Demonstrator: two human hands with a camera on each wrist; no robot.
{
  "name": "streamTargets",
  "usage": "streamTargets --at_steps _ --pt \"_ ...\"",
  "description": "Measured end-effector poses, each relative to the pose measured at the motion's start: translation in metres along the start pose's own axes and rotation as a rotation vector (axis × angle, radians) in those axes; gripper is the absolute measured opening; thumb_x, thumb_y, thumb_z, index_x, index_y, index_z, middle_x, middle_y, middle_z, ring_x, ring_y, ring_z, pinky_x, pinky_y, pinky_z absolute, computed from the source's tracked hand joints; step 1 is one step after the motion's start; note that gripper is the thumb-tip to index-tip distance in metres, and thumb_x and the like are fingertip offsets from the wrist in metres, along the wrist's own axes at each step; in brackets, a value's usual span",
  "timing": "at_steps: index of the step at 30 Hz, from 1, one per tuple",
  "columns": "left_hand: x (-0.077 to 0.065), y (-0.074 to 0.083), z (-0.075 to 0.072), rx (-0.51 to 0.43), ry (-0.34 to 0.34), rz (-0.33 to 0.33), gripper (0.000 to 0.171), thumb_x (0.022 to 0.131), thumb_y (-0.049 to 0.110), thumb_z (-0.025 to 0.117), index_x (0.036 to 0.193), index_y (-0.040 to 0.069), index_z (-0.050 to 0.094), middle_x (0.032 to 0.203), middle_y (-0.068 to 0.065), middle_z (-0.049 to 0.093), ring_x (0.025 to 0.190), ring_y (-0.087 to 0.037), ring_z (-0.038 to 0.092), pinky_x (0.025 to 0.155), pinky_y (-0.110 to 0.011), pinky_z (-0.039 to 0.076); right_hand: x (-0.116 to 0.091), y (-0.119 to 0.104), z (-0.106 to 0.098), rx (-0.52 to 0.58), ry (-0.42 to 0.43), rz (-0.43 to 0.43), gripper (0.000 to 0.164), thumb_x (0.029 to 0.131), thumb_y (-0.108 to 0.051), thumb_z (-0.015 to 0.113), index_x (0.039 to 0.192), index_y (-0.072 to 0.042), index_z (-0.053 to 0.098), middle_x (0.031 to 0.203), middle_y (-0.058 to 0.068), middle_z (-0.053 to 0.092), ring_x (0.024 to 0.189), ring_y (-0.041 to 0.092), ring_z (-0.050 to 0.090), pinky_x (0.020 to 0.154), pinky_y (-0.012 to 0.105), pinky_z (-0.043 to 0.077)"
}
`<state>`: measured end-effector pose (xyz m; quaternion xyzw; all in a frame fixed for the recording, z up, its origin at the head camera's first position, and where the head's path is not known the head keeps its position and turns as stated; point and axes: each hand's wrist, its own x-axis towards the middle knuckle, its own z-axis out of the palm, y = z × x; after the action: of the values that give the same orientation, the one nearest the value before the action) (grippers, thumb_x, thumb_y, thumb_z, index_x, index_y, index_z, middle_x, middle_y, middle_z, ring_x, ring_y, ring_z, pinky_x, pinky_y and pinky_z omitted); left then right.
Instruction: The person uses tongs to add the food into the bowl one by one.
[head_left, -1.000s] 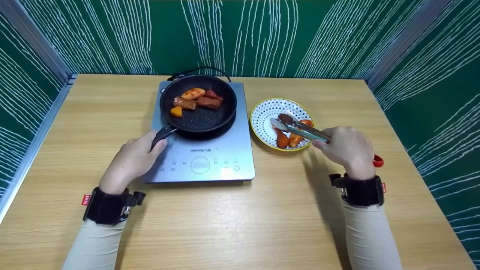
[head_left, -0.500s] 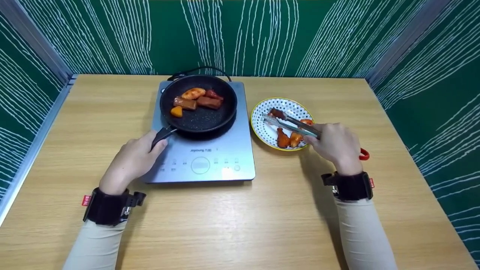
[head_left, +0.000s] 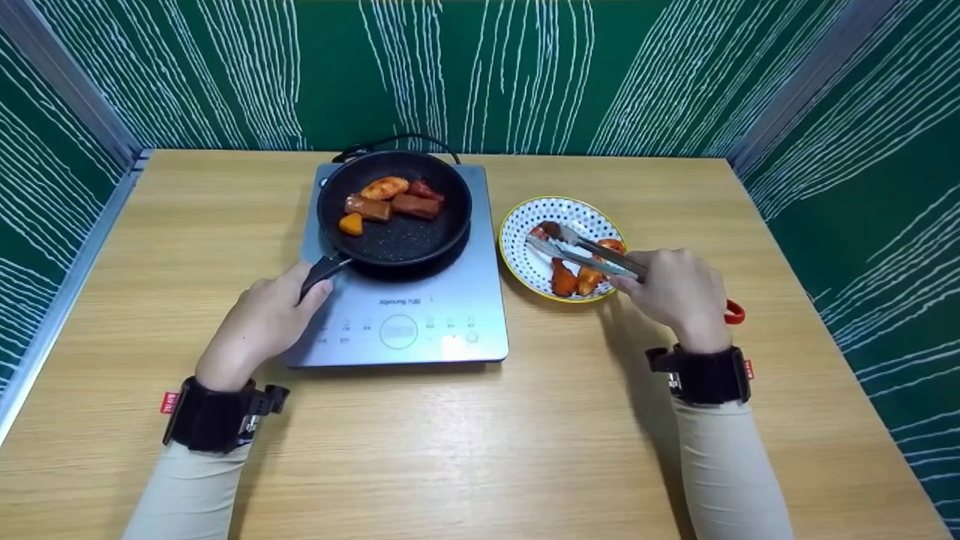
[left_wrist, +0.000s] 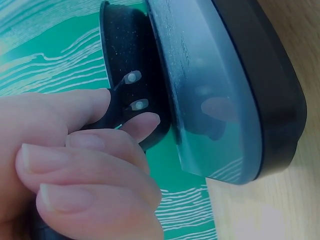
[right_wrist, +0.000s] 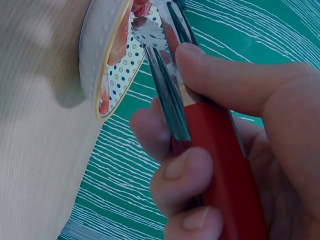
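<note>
In the head view my left hand [head_left: 262,319] grips the black handle [head_left: 324,274] of a frying pan [head_left: 420,244]. Several food pieces lie in the pan: two brown blocks [head_left: 417,206], an orange-yellow chunk [head_left: 351,223], a browned wing-like piece [head_left: 385,187] and a dark red one [head_left: 425,190]. My right hand [head_left: 675,289] holds metal tongs [head_left: 600,255] by their red handle [right_wrist: 220,165]. Their tips reach down over a dotted plate [head_left: 517,262], at a small reddish piece [head_left: 538,232]; whether they pinch it I cannot tell. A reddish drumstick [head_left: 564,277] and other pieces lie right of the tips.
The pan sits on a silver induction cooker [head_left: 450,315] with a black cable [head_left: 401,137] behind it. The plate stands just right of the cooker on the wooden table [head_left: 450,450]. Green walls [head_left: 525,75] with white lines enclose the back and sides.
The right hand and tongs have moved left across the plate, then shifted only slightly. The tips are now at the plate's left part. My left hand and the pan stay in place.
</note>
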<state>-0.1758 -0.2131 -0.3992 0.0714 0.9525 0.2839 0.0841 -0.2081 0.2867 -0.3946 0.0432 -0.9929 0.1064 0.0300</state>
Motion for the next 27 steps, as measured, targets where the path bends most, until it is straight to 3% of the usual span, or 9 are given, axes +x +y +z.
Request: streamTargets --at_steps 2,11,20,27 --pt "0.0003 0.0002 0.0 0.002 0.001 -0.002 0.03 0.115 0.039 0.046 0.118 0.009 0.052 0.083 -0.009 0.045 0.077 -0.03 0.053 0.063 -0.039 0.034 0.0003 -0.0005 0.0004 -0.006 -0.002 -0.005 0.034 0.095 -0.036 0.082 0.118 -0.01 0.08 0.066 0.005 0.049 0.068 0.03 0.05 0.06 0.039 0.029" --pt "0.0011 0.0024 -0.001 0.0 0.002 -0.001 0.032 0.115 0.04 0.045 0.118 0.009 0.052 0.086 -0.01 0.048 0.082 -0.031 0.054 0.067 -0.04 0.035 0.0005 0.0026 0.0014 0.003 0.017 0.014 0.042 0.093 -0.036 0.084 0.126 -0.01 0.078 0.088 0.014 0.07 0.073 0.033 0.055 0.062 0.04 0.034" --pt "0.0012 0.0019 -0.0007 0.016 0.017 0.013 0.028 0.115 0.036 0.046 0.116 0.008 0.052 0.082 -0.007 0.042 0.076 -0.031 0.052 0.064 -0.039 0.033 0.0021 0.005 0.0058 -0.013 0.087 -0.05 0.035 0.094 -0.033 0.084 0.121 -0.012 0.08 0.079 0.012 0.067 0.064 0.031 0.053 0.055 0.039 0.032" --pt "0.0001 0.0013 -0.0006 0.003 0.004 0.005 0.032 0.115 0.039 0.045 0.119 0.008 0.052 0.084 -0.009 0.045 0.08 -0.031 0.054 0.066 -0.039 0.034 0.0022 0.0054 0.0043 -0.001 0.083 -0.041 0.037 0.095 -0.031 0.083 0.124 -0.01 0.079 0.086 0.014 0.071 0.067 0.032 0.054 0.058 0.039 0.034"
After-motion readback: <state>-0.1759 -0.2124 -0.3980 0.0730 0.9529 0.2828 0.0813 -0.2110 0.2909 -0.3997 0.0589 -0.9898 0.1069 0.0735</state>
